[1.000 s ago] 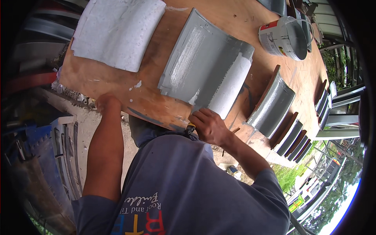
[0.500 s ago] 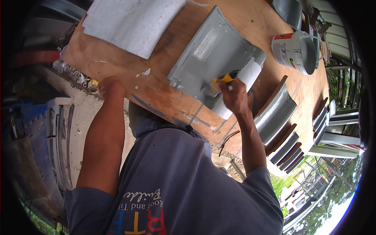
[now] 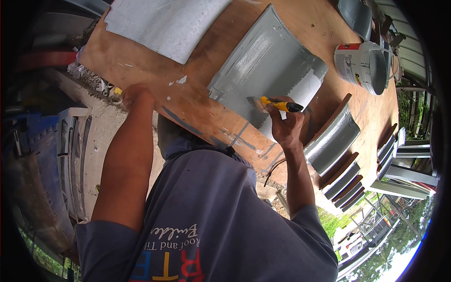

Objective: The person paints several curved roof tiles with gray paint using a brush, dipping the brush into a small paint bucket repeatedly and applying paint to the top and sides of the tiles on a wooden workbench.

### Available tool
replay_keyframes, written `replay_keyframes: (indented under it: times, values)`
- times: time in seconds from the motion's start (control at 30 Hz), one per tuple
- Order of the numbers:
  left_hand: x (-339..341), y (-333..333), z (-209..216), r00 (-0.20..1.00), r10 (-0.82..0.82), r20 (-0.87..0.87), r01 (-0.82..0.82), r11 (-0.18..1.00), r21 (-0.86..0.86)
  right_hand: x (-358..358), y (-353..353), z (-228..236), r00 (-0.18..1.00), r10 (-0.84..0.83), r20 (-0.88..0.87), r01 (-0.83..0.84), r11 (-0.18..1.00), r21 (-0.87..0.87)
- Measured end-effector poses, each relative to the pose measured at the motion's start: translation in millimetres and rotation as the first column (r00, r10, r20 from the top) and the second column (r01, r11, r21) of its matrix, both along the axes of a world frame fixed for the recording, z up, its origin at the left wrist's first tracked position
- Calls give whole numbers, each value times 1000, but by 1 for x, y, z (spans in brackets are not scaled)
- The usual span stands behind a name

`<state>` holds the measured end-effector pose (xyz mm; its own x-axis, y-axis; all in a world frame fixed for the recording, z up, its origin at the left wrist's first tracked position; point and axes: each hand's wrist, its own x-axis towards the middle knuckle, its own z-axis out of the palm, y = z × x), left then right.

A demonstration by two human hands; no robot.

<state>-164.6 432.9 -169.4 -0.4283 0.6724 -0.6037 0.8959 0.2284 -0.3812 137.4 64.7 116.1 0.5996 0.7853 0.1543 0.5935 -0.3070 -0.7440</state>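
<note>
Up from the near edge of the grey tile [image 3: 291,56] has come the right hand [image 3: 287,126]: a second ago it was low by that edge, and now it is over the coated face with the brush [image 3: 277,104]. Taking the picture as a clock and going left to right, the left hand [image 3: 137,94] sits at ten o'clock on the edge of the wooden table [image 3: 197,101]; its fingers are hidden, so I cannot tell whether they curl round the edge or just lean. Toward eleven lies a whitish tile [image 3: 169,30], bare of grey. At one o'clock is the tile being worked, grey over most of its face, with a pale strip [image 3: 307,87] along its right side. Toward two, the right hand pinches the brush by its yellow handle, bristles to the left and seemingly on the tile. I judge the step in hand to be spreading the grey coat; the next move calls for drawing the bristles along the hollow, then over the pale strip, with a fresh load if they drag. Farther out at two stands the bucket [image 3: 350,66], grey inside; at three, a smaller-looking grey tile [image 3: 333,141] rests near the table's edge.
</note>
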Motion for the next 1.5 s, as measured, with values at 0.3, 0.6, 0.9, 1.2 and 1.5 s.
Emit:
replay_keyframes:
  times: [0.3, 0.6, 0.9, 1.2, 1.5]
  values:
    - [6, 0, 7, 994, 106, -13, -104, 992, 73, -11, -3, 1, 995, 27, -100, -22, 999, 49]
    - [-21, 12, -9, 994, 107, 28, -109, 993, 50, 76, 21, -18, 977, -197, 75, 193, 979, 57]
    - [51, -6, 45, 936, -348, -57, 327, 917, -228, 150, 29, -5, 845, -254, 470, 191, 965, 177]
    - [46, -11, 39, 970, -244, -13, 244, 970, -20, 30, -7, 10, 983, 145, -112, -156, 983, -97]
    - [28, -10, 23, 933, 291, 210, -329, 927, 180, 127, 30, 21, 794, -250, 554, 216, 968, 129]
